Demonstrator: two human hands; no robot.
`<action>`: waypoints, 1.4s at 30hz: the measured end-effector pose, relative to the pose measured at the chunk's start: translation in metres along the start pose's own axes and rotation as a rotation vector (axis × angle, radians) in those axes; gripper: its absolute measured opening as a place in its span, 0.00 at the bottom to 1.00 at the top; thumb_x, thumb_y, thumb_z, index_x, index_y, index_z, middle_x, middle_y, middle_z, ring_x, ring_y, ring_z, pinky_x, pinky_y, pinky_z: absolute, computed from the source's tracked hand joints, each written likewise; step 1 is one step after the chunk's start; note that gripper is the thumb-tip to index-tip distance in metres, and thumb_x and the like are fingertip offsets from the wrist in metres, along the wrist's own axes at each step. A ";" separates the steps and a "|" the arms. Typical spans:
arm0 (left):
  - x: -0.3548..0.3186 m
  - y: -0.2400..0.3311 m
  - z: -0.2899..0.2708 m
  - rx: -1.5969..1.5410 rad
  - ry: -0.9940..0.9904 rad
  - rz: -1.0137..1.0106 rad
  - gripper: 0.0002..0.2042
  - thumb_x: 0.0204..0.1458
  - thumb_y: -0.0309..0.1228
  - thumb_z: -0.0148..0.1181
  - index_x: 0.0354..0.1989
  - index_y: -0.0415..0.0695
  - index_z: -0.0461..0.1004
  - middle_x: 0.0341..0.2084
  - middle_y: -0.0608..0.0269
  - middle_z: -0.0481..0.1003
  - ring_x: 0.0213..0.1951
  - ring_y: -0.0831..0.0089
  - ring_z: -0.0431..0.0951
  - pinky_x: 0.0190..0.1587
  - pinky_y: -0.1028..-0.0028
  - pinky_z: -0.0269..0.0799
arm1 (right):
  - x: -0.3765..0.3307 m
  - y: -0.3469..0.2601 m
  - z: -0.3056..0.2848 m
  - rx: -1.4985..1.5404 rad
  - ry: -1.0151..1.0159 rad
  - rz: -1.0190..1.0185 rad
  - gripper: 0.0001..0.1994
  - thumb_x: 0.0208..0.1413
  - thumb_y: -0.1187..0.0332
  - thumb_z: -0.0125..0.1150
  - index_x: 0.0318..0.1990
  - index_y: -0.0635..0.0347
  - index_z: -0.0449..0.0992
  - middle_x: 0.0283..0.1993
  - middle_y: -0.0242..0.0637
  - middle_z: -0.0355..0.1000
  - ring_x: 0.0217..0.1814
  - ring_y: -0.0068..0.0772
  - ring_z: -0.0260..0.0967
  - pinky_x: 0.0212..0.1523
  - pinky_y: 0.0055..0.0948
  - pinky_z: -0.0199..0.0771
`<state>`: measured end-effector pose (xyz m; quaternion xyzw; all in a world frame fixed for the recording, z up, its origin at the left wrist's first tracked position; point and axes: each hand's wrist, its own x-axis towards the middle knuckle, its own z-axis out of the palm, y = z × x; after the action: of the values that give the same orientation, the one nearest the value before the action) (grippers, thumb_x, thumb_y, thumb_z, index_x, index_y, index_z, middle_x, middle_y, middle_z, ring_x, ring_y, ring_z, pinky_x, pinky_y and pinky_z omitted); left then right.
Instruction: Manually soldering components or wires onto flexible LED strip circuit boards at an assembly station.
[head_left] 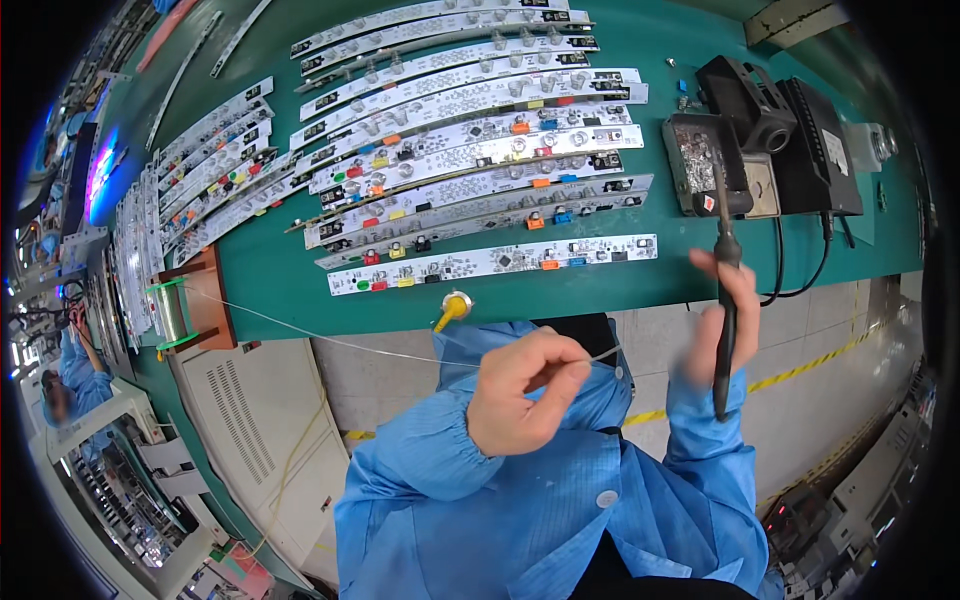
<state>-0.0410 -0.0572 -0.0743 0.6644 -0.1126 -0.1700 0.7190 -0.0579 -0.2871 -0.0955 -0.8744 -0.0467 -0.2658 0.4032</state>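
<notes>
Head view shows a slim, black soldering iron.

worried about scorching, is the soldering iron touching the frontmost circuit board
Apart: the head view shows green bench between the soldering iron and frontmost circuit board.

We count two hands, one left hand and one right hand, one soldering iron, one length of solder wire, one spool, one brown spool stand, one black tray, one black box and one bench. The white circuit boards overlap too much for an exact total; we make out over ten.
</notes>
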 end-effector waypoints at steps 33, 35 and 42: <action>0.316 0.046 0.085 1.097 -0.599 0.117 0.10 0.43 0.34 0.65 0.33 0.43 0.82 0.28 0.55 0.80 0.33 0.63 0.80 0.39 0.68 0.74 | 0.010 0.037 0.011 0.347 0.393 0.069 0.22 0.58 0.74 0.52 0.59 0.55 0.57 0.58 0.57 0.64 0.41 0.30 0.65 0.47 0.32 0.67; 0.318 0.047 0.095 1.177 -0.618 0.076 0.10 0.42 0.35 0.65 0.31 0.44 0.82 0.27 0.56 0.80 0.33 0.63 0.79 0.39 0.67 0.74 | 0.011 0.038 0.009 0.347 0.368 0.050 0.23 0.58 0.74 0.52 0.60 0.53 0.56 0.59 0.57 0.63 0.42 0.32 0.65 0.47 0.33 0.67; 0.316 0.045 0.106 1.357 -0.671 0.038 0.07 0.41 0.33 0.63 0.26 0.45 0.81 0.26 0.59 0.79 0.34 0.65 0.79 0.39 0.66 0.73 | 0.009 0.036 0.004 0.361 0.317 0.064 0.24 0.58 0.73 0.52 0.61 0.51 0.55 0.60 0.57 0.62 0.43 0.33 0.65 0.47 0.34 0.67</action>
<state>0.2118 -0.2765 -0.0405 0.8717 -0.4169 -0.2439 0.0822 -0.0377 -0.3094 -0.1173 -0.7364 -0.0018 -0.3742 0.5636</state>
